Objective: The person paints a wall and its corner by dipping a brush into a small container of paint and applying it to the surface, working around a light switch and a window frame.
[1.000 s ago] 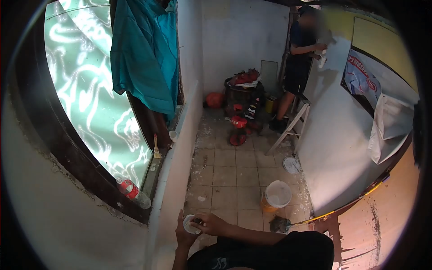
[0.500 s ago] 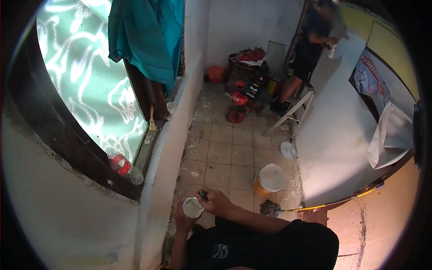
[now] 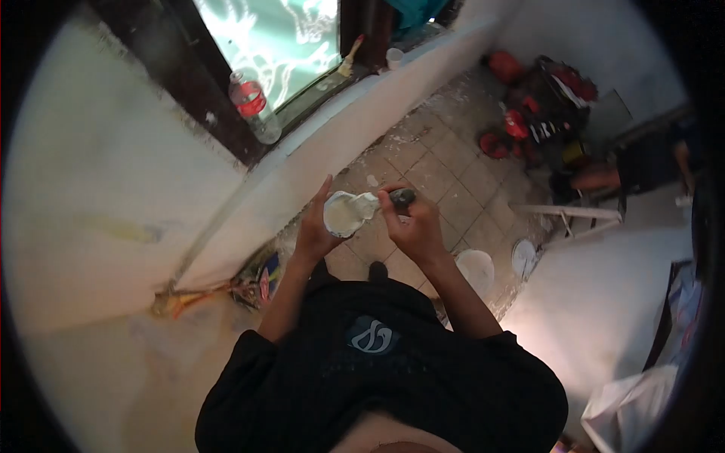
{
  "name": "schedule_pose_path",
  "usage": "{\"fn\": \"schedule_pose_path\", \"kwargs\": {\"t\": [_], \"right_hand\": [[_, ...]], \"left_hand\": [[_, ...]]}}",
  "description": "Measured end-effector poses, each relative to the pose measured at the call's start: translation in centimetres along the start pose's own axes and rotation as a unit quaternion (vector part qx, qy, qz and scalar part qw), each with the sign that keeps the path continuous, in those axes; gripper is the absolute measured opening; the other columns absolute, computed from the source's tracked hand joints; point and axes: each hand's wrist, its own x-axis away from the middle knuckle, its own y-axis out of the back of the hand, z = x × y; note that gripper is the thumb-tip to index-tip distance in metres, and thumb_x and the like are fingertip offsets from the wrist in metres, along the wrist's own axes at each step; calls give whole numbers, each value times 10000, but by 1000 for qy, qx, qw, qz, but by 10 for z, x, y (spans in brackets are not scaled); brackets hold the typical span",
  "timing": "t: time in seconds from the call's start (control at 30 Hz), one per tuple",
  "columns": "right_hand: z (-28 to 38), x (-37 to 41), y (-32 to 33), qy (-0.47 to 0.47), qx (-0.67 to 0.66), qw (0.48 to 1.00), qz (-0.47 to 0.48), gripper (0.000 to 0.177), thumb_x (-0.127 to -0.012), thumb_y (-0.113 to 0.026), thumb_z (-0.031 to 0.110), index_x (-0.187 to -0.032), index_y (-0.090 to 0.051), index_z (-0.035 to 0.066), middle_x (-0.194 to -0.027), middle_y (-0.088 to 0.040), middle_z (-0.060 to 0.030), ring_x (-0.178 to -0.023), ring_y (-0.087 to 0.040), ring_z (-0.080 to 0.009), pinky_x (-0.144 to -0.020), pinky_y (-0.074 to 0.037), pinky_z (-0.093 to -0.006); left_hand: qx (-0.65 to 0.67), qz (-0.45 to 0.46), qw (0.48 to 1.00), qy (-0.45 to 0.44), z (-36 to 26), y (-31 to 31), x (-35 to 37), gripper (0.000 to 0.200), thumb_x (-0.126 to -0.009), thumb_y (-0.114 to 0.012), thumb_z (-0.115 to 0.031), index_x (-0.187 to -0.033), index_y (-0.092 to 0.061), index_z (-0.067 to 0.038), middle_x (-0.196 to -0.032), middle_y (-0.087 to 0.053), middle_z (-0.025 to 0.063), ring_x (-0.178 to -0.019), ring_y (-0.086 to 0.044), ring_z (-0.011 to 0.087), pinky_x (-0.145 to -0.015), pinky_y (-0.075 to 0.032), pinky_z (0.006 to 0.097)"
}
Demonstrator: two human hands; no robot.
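In front of my chest, my left hand (image 3: 313,232) is wrapped round a small white cup (image 3: 337,218) with creamy white paint inside. My right hand (image 3: 420,226) grips a paintbrush (image 3: 368,205) by its dark handle. White paint coats the brush's head, which lies at the cup's right rim. Both hands are close together above the tiled floor, and the cup's underside is hidden.
A plastic bottle (image 3: 253,107), a second brush (image 3: 351,57) and a white cup (image 3: 394,58) stand along the window ledge. A bucket (image 3: 476,272) and a round lid (image 3: 523,258) are on the floor. At right, another person's leg (image 3: 596,180) shows beside a stepladder (image 3: 568,213).
My view has tilted down and turned, so the window and floor appear rotated. The brush head, hidden before, now shows at the cup's rim. Both hands keep their hold.
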Motion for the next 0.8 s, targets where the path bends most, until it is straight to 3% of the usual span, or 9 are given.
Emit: {"fn": "schedule_pose_path", "kwargs": {"t": [0.2,0.3,0.43,0.5,0.63,0.7,0.73,0.8], "right_hand": [[-12,-3,45,0,-32,997,77,101,-1024,-735,77,-1049,-720,-19,-925,-785,-165,-860,-821,-286,-725,-646,-351],[-14,3,60,3,-51,994,95,98,-1025,-740,70,-1057,-728,-21,-925,-790,-153,-849,-820,-249,-709,-635,-340],[-23,-1,55,75,-49,991,96,113,-1028,-748,80,-1067,-738,-26,-885,-787,-135,-816,-809,-210,-696,-618,-327],[-27,1,57,27,-78,990,118,124,-1029,-756,88,-1073,-746,-28,-881,-785,-134,-803,-801,-193,-688,-609,-321],[-42,16,34,73,-137,974,165,133,-1037,-756,103,-1062,-750,-27,-882,-779,-130,-810,-791,-175,-689,-605,-314],[-50,28,17,15,-175,960,217,147,-1053,-742,112,-1084,-743,-31,-919,-783,-114,-826,-777,-169,-714,-628,-312],[-52,34,7,29,-185,956,227,147,-1053,-742,112,-1084,-743,-31,-919,-783,-114,-826,-777,-169,-714,-628,-312],[-54,45,-10,-114,-335,908,222,169,-1068,-722,118,-1115,-728,-44,-966,-781,-106,-842,-768,-176,-762,-668,-332]], "left_hand": [[-50,-86,995,-11,-18,-31,15,1282,-675,-1028,-195,-1720,-289,-129,-1315,-734,186,-1173,-737,398,-981,-614,470],[-56,-112,992,16,-37,-41,38,1294,-667,-1034,-203,-1720,-286,-125,-1299,-739,189,-1167,-738,401,-985,-614,472],[-52,-141,987,61,-40,-41,49,1306,-661,-1038,-200,-1722,-280,-122,-1295,-739,190,-1174,-735,399,-1007,-606,475],[-67,-159,983,60,-42,-46,60,1303,-666,-1035,-198,-1723,-276,-120,-1294,-739,190,-1176,-735,398,-1011,-604,476],[-75,-201,974,75,-55,-43,76,1296,-686,-1021,-218,-1729,-257,-126,-1319,-727,199,-1204,-722,413,-1018,-597,478],[-74,-197,974,86,-58,-45,84,1286,-704,-1009,-241,-1734,-246,-140,-1374,-700,215,-1227,-710,426,-1026,-588,480],[-84,-214,969,85,-59,-45,87,1286,-704,-1009,-241,-1734,-246,-140,-1374,-700,215,-1227,-710,426,-1026,-588,480],[-81,-212,970,86,-58,-48,94,1273,-714,-1001,-241,-1734,-245,-143,-1412,-683,216,-1236,-707,431,-1036,-583,482]]}}
